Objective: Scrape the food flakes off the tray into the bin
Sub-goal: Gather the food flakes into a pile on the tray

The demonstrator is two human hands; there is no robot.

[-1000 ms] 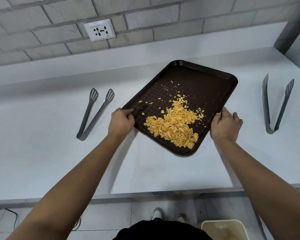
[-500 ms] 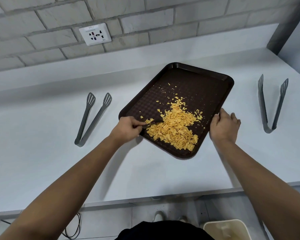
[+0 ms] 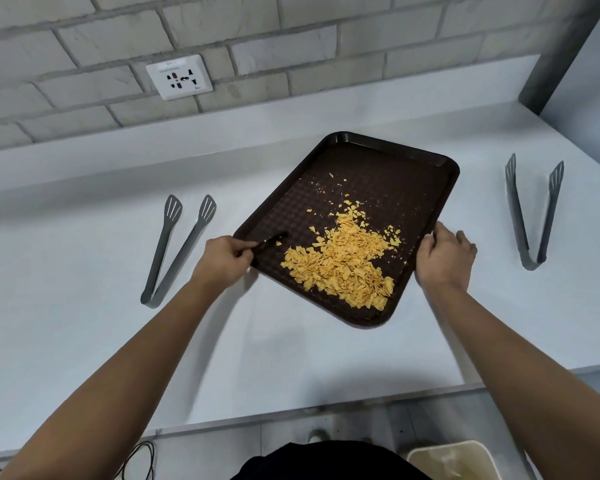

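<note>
- Since half a second ago: your left hand (image 3: 224, 261) has drawn its small dark scraper (image 3: 271, 241) back from the heap's edge toward the tray's 9 o'clock rim; heap, tray and right hand are unchanged.
- Left hand: fingers curled round the scraper's handle; the blade lies on the tray floor, apart from the heap.
- Right hand (image 3: 444, 259): gripping the tray's 3 o'clock edge, thumb over the rim, fingers outside it.
- Brown tray (image 3: 378, 161): flat on the white counter (image 3: 84, 341), set askew.
- Yellow food flakes (image 3: 343, 265): heaped toward the tray's 5 o'clock corner, strays scattered toward 12.
- Bin (image 3: 451, 460): cream, on the floor below the counter edge, at 5 o'clock from the tray.
- Left grey tongs (image 3: 177, 251): at 9 o'clock, well apart.
- Right grey tongs (image 3: 532, 216): at 3 o'clock.
- Wall socket (image 3: 179, 77): at 11 o'clock, on the brick wall.
</note>
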